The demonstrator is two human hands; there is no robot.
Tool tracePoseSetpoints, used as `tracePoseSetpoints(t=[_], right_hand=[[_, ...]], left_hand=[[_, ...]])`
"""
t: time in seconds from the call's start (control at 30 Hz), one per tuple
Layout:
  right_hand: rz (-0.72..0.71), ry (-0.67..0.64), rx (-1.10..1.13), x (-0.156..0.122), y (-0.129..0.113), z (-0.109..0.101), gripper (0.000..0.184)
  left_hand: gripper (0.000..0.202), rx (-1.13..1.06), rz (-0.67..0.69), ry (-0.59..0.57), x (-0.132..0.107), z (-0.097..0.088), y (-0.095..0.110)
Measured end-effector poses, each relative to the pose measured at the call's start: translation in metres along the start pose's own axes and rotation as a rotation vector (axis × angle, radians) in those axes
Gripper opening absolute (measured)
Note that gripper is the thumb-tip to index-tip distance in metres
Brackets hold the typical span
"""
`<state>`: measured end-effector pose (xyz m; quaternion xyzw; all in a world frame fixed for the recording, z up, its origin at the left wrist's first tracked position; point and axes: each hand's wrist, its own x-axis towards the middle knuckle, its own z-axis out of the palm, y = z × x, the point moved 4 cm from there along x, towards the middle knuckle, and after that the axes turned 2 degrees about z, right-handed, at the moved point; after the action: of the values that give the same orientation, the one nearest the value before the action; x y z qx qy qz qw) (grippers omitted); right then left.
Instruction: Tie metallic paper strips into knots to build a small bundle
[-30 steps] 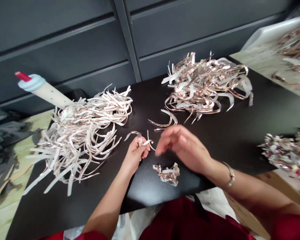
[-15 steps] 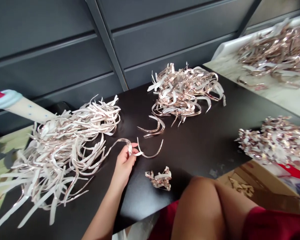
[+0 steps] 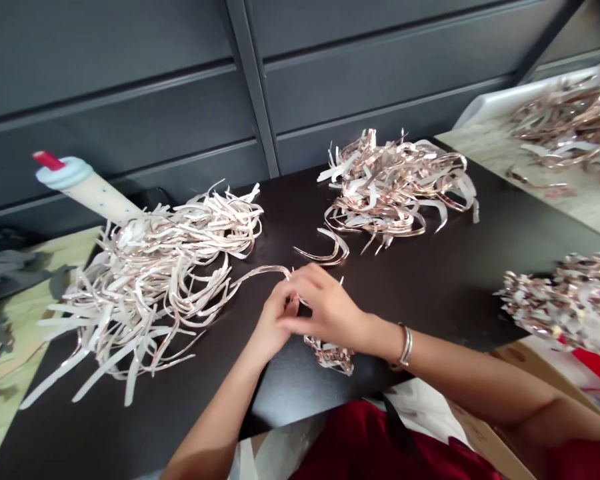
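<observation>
My left hand (image 3: 273, 323) and my right hand (image 3: 325, 307) meet over the middle of the black table (image 3: 430, 287). Both pinch a long, shiny rose-gold paper strip (image 3: 260, 272) that trails off to the left toward a large pile of strips (image 3: 155, 273). The right hand lies over the left fingers, and a bangle sits on its wrist. A small folded bundle of strips (image 3: 335, 357) lies just below the right hand, partly hidden by it.
A second pile of strips (image 3: 395, 187) lies at the back right, with loose curved strips (image 3: 327, 248) before it. A heap of folded pieces (image 3: 570, 300) is at the right edge. A bottle with a red tip (image 3: 80, 183) leans at the back left. More strips (image 3: 570, 120) fill another surface, far right.
My right hand, out of sight half a second ago, has come back to the strip and closed on it beside the left hand. The camera view has swung slightly.
</observation>
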<state>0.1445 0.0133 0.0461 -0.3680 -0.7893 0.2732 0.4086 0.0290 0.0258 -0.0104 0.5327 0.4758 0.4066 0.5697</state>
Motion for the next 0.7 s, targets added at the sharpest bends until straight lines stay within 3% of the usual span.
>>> tracePoseSetpoints(t=[0.07,0.17,0.3,0.47,0.57,0.7], right_hand=[[0.074,0.078,-0.084,0.002,0.026,-0.004,0.026],[0.105,0.032,-0.043,0.000,0.048,-0.003,0.018],[0.127,-0.012,0.040,-0.006,0.057,-0.004,0.014],[0.307,-0.105,0.324,-0.012,0.075,-0.011,0.017],[0.333,-0.252,0.468,-0.013,0.080,-0.015,0.020],[0.242,-0.315,0.348,-0.014,0.074,-0.018,0.017]], left_hand=[[0.025,0.067,0.053,-0.020,-0.002,0.003,0.005],[0.024,0.134,0.076,-0.060,-0.003,0.008,0.007],[0.031,-0.104,-0.014,-0.030,-0.003,0.011,0.000],[0.034,-0.385,-0.212,-0.099,-0.002,0.015,-0.008],[0.036,-0.438,-0.279,-0.171,-0.004,0.014,-0.007],[0.051,-0.356,-0.297,-0.278,-0.007,0.013,-0.005]])
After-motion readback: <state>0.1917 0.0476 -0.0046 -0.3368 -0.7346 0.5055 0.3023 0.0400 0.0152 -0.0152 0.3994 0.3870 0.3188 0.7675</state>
